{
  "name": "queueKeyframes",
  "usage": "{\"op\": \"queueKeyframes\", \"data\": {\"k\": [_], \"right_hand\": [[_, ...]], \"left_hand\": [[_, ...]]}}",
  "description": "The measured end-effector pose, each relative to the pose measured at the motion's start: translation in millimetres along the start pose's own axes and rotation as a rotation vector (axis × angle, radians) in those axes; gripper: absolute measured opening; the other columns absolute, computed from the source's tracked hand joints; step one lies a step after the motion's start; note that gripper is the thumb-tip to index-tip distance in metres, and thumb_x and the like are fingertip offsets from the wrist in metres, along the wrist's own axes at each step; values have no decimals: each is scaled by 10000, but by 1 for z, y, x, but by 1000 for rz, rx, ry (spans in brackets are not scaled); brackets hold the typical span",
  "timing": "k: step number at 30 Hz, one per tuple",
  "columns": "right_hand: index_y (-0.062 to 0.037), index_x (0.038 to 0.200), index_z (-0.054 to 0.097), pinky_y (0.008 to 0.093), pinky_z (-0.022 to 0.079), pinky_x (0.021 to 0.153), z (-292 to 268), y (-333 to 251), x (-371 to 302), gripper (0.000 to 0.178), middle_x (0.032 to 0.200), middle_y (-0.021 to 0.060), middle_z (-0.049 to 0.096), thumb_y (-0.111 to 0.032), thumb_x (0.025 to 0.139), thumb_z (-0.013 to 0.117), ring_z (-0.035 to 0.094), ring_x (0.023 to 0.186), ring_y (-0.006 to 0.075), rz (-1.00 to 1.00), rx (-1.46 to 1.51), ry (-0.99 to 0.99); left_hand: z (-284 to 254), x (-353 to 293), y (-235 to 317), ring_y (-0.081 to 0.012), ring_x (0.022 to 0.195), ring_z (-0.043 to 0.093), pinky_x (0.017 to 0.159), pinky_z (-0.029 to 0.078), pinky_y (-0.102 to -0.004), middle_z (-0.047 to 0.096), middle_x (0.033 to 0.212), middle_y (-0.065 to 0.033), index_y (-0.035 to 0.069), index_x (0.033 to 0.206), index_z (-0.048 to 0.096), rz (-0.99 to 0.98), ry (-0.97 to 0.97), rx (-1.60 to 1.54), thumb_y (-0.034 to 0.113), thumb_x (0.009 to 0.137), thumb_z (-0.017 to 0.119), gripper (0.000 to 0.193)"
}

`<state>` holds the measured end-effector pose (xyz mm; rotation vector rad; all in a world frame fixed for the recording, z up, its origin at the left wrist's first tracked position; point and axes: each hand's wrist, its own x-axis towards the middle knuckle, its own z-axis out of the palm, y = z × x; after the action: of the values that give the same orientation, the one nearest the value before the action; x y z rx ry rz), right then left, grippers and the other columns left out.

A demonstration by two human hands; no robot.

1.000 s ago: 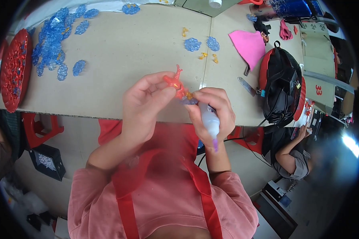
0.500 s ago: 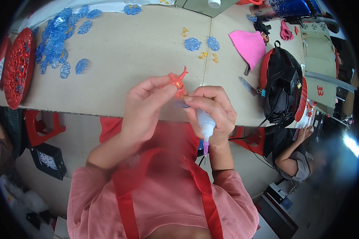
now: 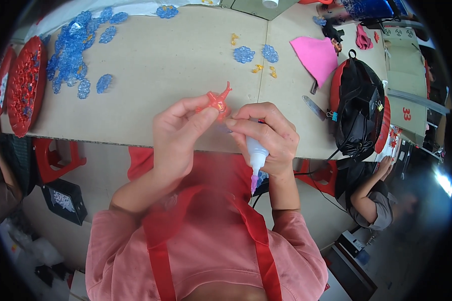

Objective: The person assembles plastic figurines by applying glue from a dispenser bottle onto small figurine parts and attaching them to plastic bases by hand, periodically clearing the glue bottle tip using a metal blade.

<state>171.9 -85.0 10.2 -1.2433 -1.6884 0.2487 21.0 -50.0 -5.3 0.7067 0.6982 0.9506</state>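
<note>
Just over the near table edge, my left hand (image 3: 176, 128) pinches a small translucent red-orange plastic figure (image 3: 219, 102) between thumb and fingers. One thin limb of the figure points up and away. My right hand (image 3: 275, 138) is closed around a pale squeeze bottle (image 3: 257, 152), whose purple nozzle (image 3: 254, 181) hangs down toward my apron. Its thumb and forefinger meet close to the figure's lower right side. Whether those fingertips touch the figure or hold a tiny part cannot be made out.
A heap of clear blue pieces (image 3: 68, 55) and a red tray (image 3: 25, 88) of small red parts lie left. Two blue pieces (image 3: 244, 54) and small amber parts (image 3: 257, 68) lie ahead. Rightward are a pink cloth (image 3: 316, 59), a metal blade (image 3: 314, 107) and a black bag (image 3: 359, 108). People sit on both sides.
The figure has shifted slightly left and turned a little in my left hand. The bottle in my right hand has tilted, its nozzle swinging a bit to the left.
</note>
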Motion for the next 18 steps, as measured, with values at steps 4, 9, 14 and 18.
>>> {"op": "queueKeyframes", "data": {"k": [4,9,14,18], "right_hand": [[-32,735,641,230,460,472,2,4,0,255,750,61,577,83,510,675,575,589,146,-2,35,-15],[-30,730,639,230,458,462,4,8,-1,256,750,61,580,75,499,670,575,593,148,-52,-18,-16],[-38,740,632,235,455,462,4,10,0,248,762,57,579,55,516,684,572,594,153,-30,-47,-39],[-58,765,650,233,456,479,0,6,0,274,757,60,582,90,538,692,576,589,141,15,-87,-61]], "left_hand": [[2,-1,-2,-164,890,601,817,459,-276,629,954,-139,-73,1020,567,39,54,0,-7,834,564,198],[4,-3,-6,-146,887,588,813,450,-263,628,954,-133,-77,1040,562,66,96,60,-2,838,561,215],[5,0,-7,-136,892,579,817,443,-261,629,955,-123,-70,1053,563,65,102,58,18,845,563,227],[7,2,-7,-129,891,577,815,441,-256,627,959,-114,-63,1060,563,-22,135,52,36,846,570,236]]}}
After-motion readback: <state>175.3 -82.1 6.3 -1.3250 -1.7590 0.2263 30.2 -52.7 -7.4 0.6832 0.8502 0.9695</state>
